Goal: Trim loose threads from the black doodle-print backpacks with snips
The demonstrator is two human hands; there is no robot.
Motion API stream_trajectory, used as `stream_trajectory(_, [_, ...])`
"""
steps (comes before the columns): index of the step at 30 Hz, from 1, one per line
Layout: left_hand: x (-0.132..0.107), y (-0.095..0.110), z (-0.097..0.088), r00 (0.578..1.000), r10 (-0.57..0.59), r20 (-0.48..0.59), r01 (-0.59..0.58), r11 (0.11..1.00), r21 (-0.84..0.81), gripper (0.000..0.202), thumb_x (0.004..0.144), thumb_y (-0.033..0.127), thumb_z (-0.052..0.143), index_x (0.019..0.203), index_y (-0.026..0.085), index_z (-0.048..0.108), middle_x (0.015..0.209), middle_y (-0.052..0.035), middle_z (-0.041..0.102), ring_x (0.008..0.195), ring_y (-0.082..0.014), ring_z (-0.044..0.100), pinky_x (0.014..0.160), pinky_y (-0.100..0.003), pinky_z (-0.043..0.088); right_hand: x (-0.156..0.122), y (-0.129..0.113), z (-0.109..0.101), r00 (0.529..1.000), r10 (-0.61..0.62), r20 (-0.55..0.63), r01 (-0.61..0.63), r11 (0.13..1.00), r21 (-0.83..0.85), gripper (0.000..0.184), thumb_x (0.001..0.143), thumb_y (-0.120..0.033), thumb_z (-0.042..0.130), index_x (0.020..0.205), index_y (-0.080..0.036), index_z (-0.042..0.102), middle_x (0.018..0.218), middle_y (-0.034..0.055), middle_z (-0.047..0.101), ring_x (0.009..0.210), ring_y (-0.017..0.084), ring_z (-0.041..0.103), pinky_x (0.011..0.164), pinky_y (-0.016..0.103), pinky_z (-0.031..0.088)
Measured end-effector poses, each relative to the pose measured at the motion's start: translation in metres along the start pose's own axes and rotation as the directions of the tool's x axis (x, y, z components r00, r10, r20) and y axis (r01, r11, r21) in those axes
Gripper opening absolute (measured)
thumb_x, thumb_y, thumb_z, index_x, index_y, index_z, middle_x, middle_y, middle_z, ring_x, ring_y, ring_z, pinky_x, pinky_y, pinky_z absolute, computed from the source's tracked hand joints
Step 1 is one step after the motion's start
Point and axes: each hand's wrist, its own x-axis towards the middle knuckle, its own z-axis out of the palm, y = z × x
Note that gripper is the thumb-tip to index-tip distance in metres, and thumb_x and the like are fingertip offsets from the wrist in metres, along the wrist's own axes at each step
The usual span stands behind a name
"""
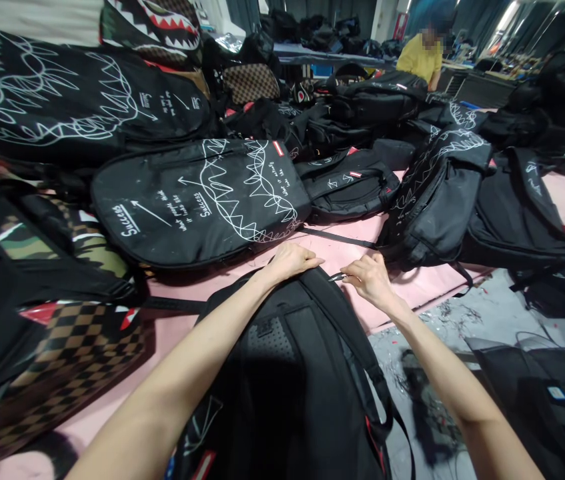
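Observation:
A black backpack (312,373) lies in front of me with its padded back panel and shoulder straps facing up. My left hand (292,261) is closed on the far edge of this backpack, near the upper end of a strap. Just to the right, my right hand (369,275) grips a pair of small thread snips (337,276), whose metal tip points left at the strap's edge. Whether the blades touch any thread is too small to tell.
Pink sheeting (357,230) covers the table. Beyond my hands lies a black backpack with white drawings (202,200); a checkered backpack (87,347) is at left, more black backpacks (442,193) at right. Scraps litter the floor (442,333). A person in yellow (419,57) is farther back.

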Motion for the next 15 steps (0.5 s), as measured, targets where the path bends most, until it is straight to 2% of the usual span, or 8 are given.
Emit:
stream_trajectory(6, [-0.0005,-0.0010,0.0001,1.000,0.012,0.004,-0.013,1.000,0.017,0.053,0.084,0.052,0.040,0.049,0.015,0.056,0.045,0.0015,0.048,0.046,-0.0086,0.036,0.051,-0.024,0.018,0.0049,-0.0031,-0.0019,0.998,-0.055,-0.008,0.054,0.996,-0.065,0.012,0.084,-0.026,0.058,0.090,-0.020,0.066,0.082,0.0024,0.068,0.079,0.018,0.049,0.074,0.035,0.021])
stream_trajectory(11, [-0.0005,0.0032,-0.0036,1.000,-0.005,0.021,0.005,1.000,0.007,0.053,0.084,0.052,0.040,0.048,0.016,0.056,0.044,0.0019,0.046,0.045,-0.0091,0.035,0.052,-0.025,0.018,0.0011,-0.0022,-0.0024,1.000,0.000,-0.025,0.000,1.000,-0.008,0.011,0.085,-0.025,0.057,0.089,-0.019,0.065,0.081,0.0033,0.067,0.076,0.017,0.049,0.073,0.034,0.023])
stream_trajectory(15, [-0.0012,0.0064,-0.0071,0.997,-0.051,0.058,0.050,0.999,0.016,0.052,0.083,0.053,0.040,0.051,0.017,0.058,0.045,0.0015,0.048,0.046,-0.0100,0.038,0.052,-0.025,0.018,0.0007,-0.0019,0.0022,1.000,0.025,0.013,-0.026,0.997,0.067,0.013,0.083,-0.025,0.058,0.092,-0.019,0.065,0.085,0.0056,0.067,0.080,0.019,0.049,0.074,0.035,0.025])
